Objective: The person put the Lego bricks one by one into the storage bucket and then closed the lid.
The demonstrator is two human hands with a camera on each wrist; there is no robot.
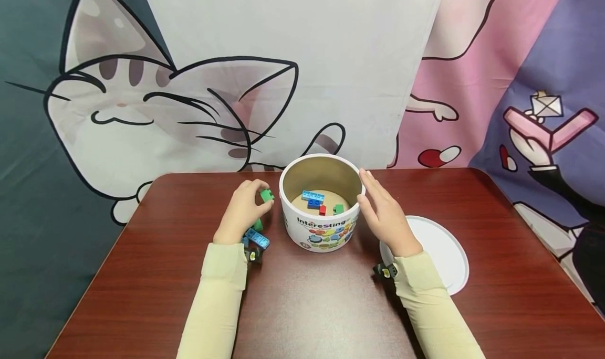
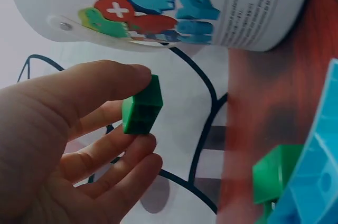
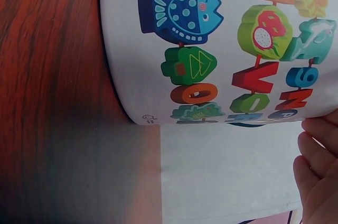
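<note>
Between thumb and fingers, my left hand [image 1: 243, 210] pinches a green toy brick [image 2: 143, 106], raised just left of the white bucket [image 1: 319, 236]. The bucket stands upright with its top uncovered. On its floor lie a light blue brick [image 1: 313, 196], a dark blue brick [image 1: 314, 204], a small red brick [image 1: 322, 210] and a green brick [image 1: 338, 209]. My right hand [image 1: 388, 220] has its fingers extended along the bucket's right side, fingertips at the rim. Below my left hand, a blue brick [image 1: 257, 239] and another green brick [image 1: 257, 225] lie on the table.
A round white lid [image 1: 444, 254] lies flat on the brown table [image 1: 312, 306], partly under my right forearm. Behind the table's far edge hangs a cloth [image 1: 350, 75] with cartoon figures. Small dark cameras are strapped at both wrists.
</note>
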